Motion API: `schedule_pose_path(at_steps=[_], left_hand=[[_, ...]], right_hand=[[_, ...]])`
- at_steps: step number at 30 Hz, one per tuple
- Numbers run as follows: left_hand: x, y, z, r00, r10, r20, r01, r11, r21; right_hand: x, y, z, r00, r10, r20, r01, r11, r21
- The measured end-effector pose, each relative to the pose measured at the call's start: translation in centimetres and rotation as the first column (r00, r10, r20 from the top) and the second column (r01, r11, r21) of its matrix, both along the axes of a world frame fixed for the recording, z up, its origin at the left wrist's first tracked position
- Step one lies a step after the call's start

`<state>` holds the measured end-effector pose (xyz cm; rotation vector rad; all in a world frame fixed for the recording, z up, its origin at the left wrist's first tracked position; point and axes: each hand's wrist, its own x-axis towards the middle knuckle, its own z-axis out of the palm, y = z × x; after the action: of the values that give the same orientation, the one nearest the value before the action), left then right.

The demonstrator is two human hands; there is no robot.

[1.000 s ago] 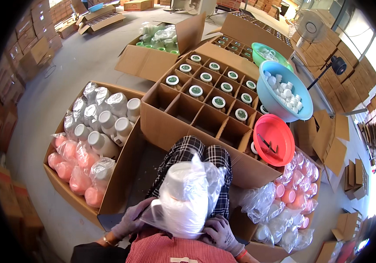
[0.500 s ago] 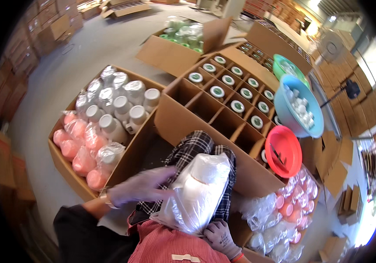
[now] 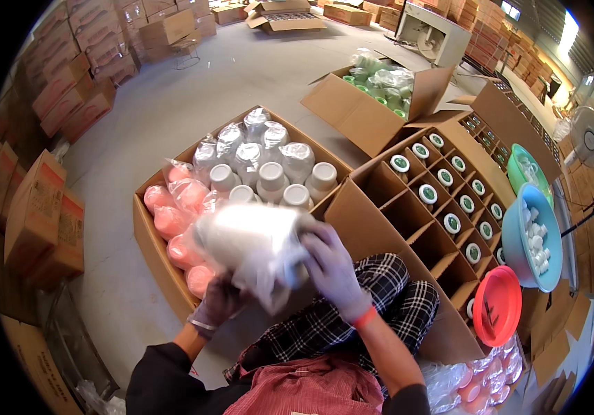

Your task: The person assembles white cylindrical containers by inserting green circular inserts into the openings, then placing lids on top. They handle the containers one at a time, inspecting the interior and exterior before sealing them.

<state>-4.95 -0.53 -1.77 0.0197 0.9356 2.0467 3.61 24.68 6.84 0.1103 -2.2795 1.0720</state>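
A white bottle in a clear plastic bag (image 3: 252, 235), smeared by motion, is held tilted over the near side of an open carton (image 3: 155, 273). My right hand (image 3: 335, 270), gloved, grips its right end. My left hand (image 3: 219, 304), also gloved, is closed on the bag's lower left side; its fingertips are partly hidden. Inside that carton stand white bottles (image 3: 271, 181), some bare and some bagged. Pink bagged bottles (image 3: 171, 223) fill its left side.
Right of my knees stands a divided carton (image 3: 380, 214) of white-lidded jars (image 3: 428, 194). On it rest a red basin (image 3: 501, 304) with tools and a blue basin (image 3: 528, 238) of white caps. Behind is a carton of green-rimmed containers (image 3: 359, 104).
The bagged bottle has gone from my lap to over the left carton. My left hand, open before, now grips the bag. My right hand has risen from my lap. The view has turned left.
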Motion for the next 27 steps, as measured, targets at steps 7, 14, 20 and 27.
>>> schedule_pose_path(at_steps=[7, 14, 20, 27], left_hand=[[-9.1, 4.4, -7.9, 0.804, 0.327, -0.496, -0.547, 0.733, -0.403], [-11.2, 7.3, -17.9, 0.816, -0.462, -0.347, -0.138, 0.426, -0.894], [-10.0, 5.9, -8.7, 0.31, -0.838, -0.449, -0.198, 0.404, -0.893], [-18.1, 4.8, -7.0, 0.859, -0.114, -0.499, -0.268, 0.732, -0.627]], right_hand=[[-7.1, 3.7, -9.9, 0.77, -0.168, 0.615, -0.137, 0.899, 0.416], [-7.7, 3.4, -7.6, 0.897, -0.154, 0.416, -0.017, 0.925, 0.379], [-15.1, -1.6, -15.8, 0.906, -0.097, 0.413, -0.143, 0.847, 0.513], [-13.3, -1.6, -18.9, 0.713, -0.118, 0.691, -0.385, 0.758, 0.526]])
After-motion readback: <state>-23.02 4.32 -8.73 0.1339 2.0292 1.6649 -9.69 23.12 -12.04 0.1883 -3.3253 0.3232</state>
